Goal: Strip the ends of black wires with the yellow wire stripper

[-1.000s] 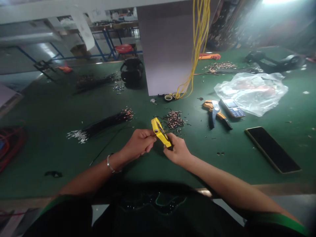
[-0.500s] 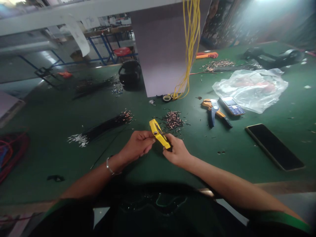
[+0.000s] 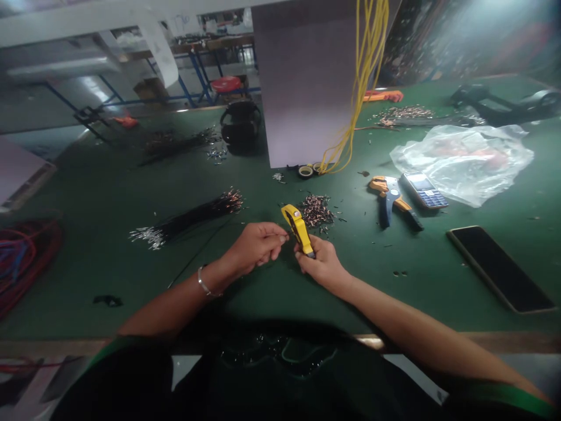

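My right hand [image 3: 323, 261] is wrapped round the handles of yellow wire pliers [image 3: 298, 229]; whether they strip or crimp I cannot tell. Their head points up and away to the left. My left hand [image 3: 258, 248], with a bracelet at the wrist, pinches a thin dark wire [image 3: 286, 235] whose tip sticks out toward the pliers, a small gap from them. Just beyond the pliers lies a heap of small black and copper-coloured pieces [image 3: 316, 211]. A bundle of black wires [image 3: 188, 219] rests to the left, with silvery ends at one side and copper ends at the other.
Orange-and-blue wire strippers [image 3: 389, 200], a keypad phone [image 3: 424, 190], a smartphone [image 3: 499, 268] and a plastic bag [image 3: 464, 158] lie on the right. Yellow wires [image 3: 366, 82] hang before a pale panel [image 3: 307, 88], above tape rolls [image 3: 305, 171]. Red cables [image 3: 30, 251] are coiled far left.
The pliers have turned more upright and come away from my left fingers. The wire tip now shows between them. The whole view has shifted slightly.
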Motion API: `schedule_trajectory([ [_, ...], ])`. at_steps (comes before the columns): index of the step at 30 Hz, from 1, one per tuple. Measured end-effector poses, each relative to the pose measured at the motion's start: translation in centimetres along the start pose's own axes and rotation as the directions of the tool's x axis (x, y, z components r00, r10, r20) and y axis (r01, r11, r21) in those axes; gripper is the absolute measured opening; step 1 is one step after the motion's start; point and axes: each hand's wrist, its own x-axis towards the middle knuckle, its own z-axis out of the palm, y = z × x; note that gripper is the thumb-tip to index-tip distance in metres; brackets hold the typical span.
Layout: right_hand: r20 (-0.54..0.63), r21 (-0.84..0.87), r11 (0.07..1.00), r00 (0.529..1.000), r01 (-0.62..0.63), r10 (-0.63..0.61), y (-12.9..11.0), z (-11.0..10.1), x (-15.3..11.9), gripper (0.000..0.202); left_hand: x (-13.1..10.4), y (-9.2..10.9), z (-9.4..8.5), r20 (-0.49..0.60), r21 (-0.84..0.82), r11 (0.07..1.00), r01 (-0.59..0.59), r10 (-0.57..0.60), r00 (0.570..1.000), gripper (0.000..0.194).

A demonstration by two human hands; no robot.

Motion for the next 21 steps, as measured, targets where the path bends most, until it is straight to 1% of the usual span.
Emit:
schedule_trajectory([
  [3, -0.004, 0.005, 1.000, 1.000, -0.019, 0.019, 0.45, -0.04, 0.29, 0.009, 0.25, 0.01, -0.14, -0.013, -0.030, 1.000, 0.011, -0.012, 1.000, 0.004],
  [8, -0.030, 0.073, 0.996, 0.998, -0.044, 0.046, 0.75, 0.40, 0.75, 0.007, 0.53, -0.22, -0.25, -0.041, -0.051, 0.999, 0.007, -0.009, 0.999, 0.005],
  [11, -0.055, 0.049, 0.998, 0.998, -0.037, 0.040, 0.70, 0.65, 1.01, 0.006, 0.67, -0.20, -0.31, -0.074, -0.058, 0.998, 0.002, -0.007, 0.997, 0.009],
  [15, -0.051, 0.047, 0.997, 0.997, -0.053, 0.055, 0.67, 0.59, 0.89, 0.006, 0.81, 0.00, -0.55, -0.113, -0.062, 0.998, -0.008, 0.001, 0.994, 0.011],
  [17, -0.056, 0.109, 0.992, 0.996, -0.069, 0.075, 0.68, 0.38, 0.68, 0.010, 0.83, 0.03, -0.74, -0.123, -0.068, 0.998, -0.018, 0.010, 0.992, 0.010],
  [19, -0.050, 0.209, 0.974, 0.994, -0.089, 0.101, 0.57, 0.09, 0.52, 0.015, 0.80, -0.03, -0.89, -0.122, -0.083, 0.996, -0.041, 0.030, 0.992, 0.008],
  [21, -0.016, 0.293, 0.950, 0.993, -0.111, 0.121, 0.25, -0.23, 0.48, 0.019, 0.70, -0.14, -0.94, -0.117, -0.094, 0.994, -0.058, 0.047, 0.992, 0.007],
])
